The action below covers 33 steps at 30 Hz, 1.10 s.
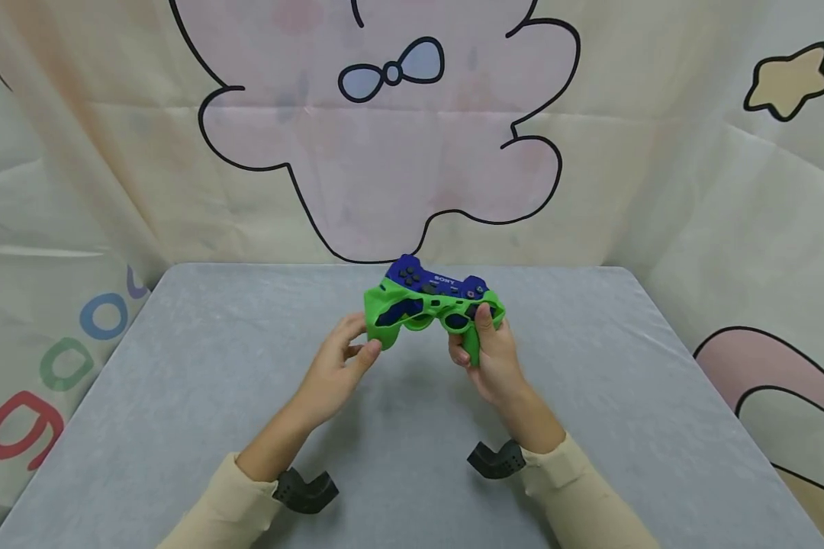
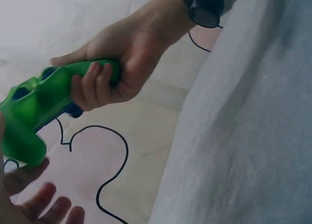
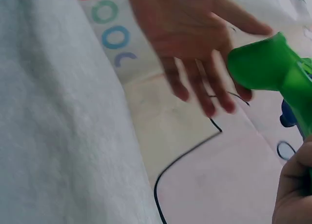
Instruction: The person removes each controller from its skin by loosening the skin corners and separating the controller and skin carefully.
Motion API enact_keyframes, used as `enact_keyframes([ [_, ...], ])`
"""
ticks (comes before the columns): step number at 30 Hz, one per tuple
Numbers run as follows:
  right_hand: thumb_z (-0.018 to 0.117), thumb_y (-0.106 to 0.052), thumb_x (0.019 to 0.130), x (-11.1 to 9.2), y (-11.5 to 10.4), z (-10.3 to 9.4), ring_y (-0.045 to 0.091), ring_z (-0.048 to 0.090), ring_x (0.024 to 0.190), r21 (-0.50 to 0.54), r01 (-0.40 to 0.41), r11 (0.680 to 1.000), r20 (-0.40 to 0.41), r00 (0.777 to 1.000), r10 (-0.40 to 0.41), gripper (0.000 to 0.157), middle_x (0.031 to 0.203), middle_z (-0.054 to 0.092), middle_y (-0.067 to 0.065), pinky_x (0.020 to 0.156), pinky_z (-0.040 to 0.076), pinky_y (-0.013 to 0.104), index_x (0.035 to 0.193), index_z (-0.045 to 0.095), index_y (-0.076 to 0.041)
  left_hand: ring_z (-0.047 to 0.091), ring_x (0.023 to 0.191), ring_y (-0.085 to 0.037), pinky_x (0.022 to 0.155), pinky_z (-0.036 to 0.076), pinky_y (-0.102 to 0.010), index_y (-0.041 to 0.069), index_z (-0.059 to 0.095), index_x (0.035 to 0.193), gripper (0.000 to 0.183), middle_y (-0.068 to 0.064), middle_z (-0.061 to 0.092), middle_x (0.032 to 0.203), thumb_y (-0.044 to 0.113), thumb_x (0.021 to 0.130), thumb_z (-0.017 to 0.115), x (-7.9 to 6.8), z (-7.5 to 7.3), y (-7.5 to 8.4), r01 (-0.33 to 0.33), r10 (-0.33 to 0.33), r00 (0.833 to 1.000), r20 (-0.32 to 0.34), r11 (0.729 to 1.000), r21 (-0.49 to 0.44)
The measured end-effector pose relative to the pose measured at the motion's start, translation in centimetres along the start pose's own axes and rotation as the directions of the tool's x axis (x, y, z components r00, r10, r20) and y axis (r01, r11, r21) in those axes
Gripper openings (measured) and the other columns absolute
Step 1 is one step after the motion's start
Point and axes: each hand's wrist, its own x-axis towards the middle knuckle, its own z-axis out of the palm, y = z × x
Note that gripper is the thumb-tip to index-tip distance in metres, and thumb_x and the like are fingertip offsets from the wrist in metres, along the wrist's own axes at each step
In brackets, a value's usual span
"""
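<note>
A blue game controller [image 1: 429, 282] marked SONY is partly covered by a green rubbery sleeve [image 1: 378, 301]; its upper face shows bare. The right hand [image 1: 496, 358] grips the controller's right handle, with the thumb on the front and fingers curled round the sleeve, as the left wrist view also shows. Beside the left handle, the left hand [image 1: 333, 374] has its fingers fairly straight and spread. In the right wrist view the end of the green sleeve [image 3: 256, 65] sits between the left thumb and forefinger; whether they touch it is hard to tell.
The controller is held above a table with a grey cloth [image 1: 412, 473]. Black wrist cameras [image 1: 307, 492] are worn at both cuffs. A printed curtain [image 1: 412, 152] with cartoon outlines hangs behind the table and along its sides.
</note>
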Motion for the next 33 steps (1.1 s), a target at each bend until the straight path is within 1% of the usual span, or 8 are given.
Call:
enact_keyframes([
  [6,0.047,-0.041,0.097,-0.2,0.2,1.5,0.004,0.048,0.046,-0.054,0.043,0.998,-0.079,0.996,-0.047,0.027,0.079,0.063,-0.005,0.039,0.035,0.014,0.112,0.047,-0.019,0.058,0.092,-0.013,0.077,0.052,-0.027,0.009,0.071,0.099,0.017,-0.005,0.067,0.104,0.022,0.095,0.060,-0.3,0.5,0.1,-0.064,0.082,0.992,-0.096,0.982,0.180],
  [10,0.053,-0.040,0.095,-0.2,-0.1,1.3,0.004,0.045,0.043,-0.061,0.088,0.994,-0.150,0.984,-0.096,0.029,0.081,0.065,-0.004,0.038,0.033,0.015,0.111,0.051,-0.016,0.062,0.093,-0.016,0.076,0.052,-0.032,0.008,0.072,0.089,0.015,-0.005,0.069,0.100,0.018,0.093,0.062,-0.4,0.9,0.0,-0.140,0.177,0.978,-0.111,0.951,0.276],
  [12,0.054,-0.038,0.095,-0.1,-0.3,1.1,0.004,0.043,0.042,-0.051,0.096,0.994,-0.197,0.975,-0.104,0.028,0.080,0.066,-0.004,0.037,0.031,0.015,0.110,0.052,-0.015,0.062,0.097,-0.018,0.079,0.052,-0.034,0.008,0.073,0.085,0.015,-0.004,0.070,0.101,0.018,0.092,0.063,-0.4,1.3,-0.1,-0.183,0.237,0.965,-0.109,0.912,0.367],
  [15,0.051,-0.035,0.097,0.0,-0.7,0.7,0.005,0.041,0.040,-0.033,0.093,0.995,-0.257,0.962,-0.098,0.023,0.076,0.066,-0.004,0.037,0.030,0.015,0.107,0.053,-0.014,0.062,0.099,-0.020,0.082,0.052,-0.035,0.010,0.073,0.082,0.015,-0.003,0.069,0.101,0.019,0.092,0.064,-0.5,1.9,-0.2,-0.252,0.332,0.940,-0.077,0.829,0.500],
  [18,0.049,-0.033,0.099,0.1,-1.0,0.5,0.005,0.039,0.038,-0.014,0.096,0.995,-0.285,0.954,-0.096,0.020,0.075,0.067,-0.003,0.036,0.029,0.015,0.106,0.054,-0.015,0.061,0.102,-0.019,0.084,0.052,-0.033,0.013,0.073,0.081,0.015,-0.002,0.068,0.102,0.020,0.091,0.065,-0.8,2.4,-0.2,-0.310,0.399,0.916,-0.040,0.768,0.560],
  [23,0.048,-0.032,0.099,0.3,-1.2,0.5,0.005,0.040,0.038,0.006,0.103,0.995,-0.272,0.957,-0.098,0.021,0.074,0.068,-0.003,0.036,0.029,0.015,0.105,0.056,-0.013,0.061,0.105,-0.019,0.086,0.052,-0.033,0.012,0.073,0.081,0.012,-0.002,0.068,0.106,0.018,0.091,0.066,-1.3,3.0,-0.2,-0.340,0.427,0.904,-0.031,0.759,0.555],
  [29,0.050,-0.035,0.097,0.4,-1.0,0.8,0.004,0.039,0.037,0.021,0.099,0.995,-0.297,0.951,-0.088,0.023,0.072,0.068,-0.003,0.036,0.029,0.015,0.101,0.056,-0.013,0.062,0.102,-0.020,0.083,0.053,-0.032,0.012,0.071,0.077,0.015,-0.003,0.068,0.103,0.018,0.090,0.067,-1.6,3.9,0.1,-0.326,0.422,0.905,-0.047,0.762,0.559],
  [33,0.051,-0.038,0.096,0.3,-1.0,0.6,0.004,0.038,0.037,0.028,0.096,0.995,-0.313,0.946,-0.082,0.025,0.071,0.067,-0.003,0.036,0.029,0.015,0.101,0.055,-0.014,0.061,0.098,-0.018,0.078,0.052,-0.030,0.012,0.068,0.075,0.019,-0.001,0.066,0.098,0.019,0.092,0.065,-1.5,4.3,0.4,-0.326,0.408,0.913,-0.023,0.761,0.562],
])
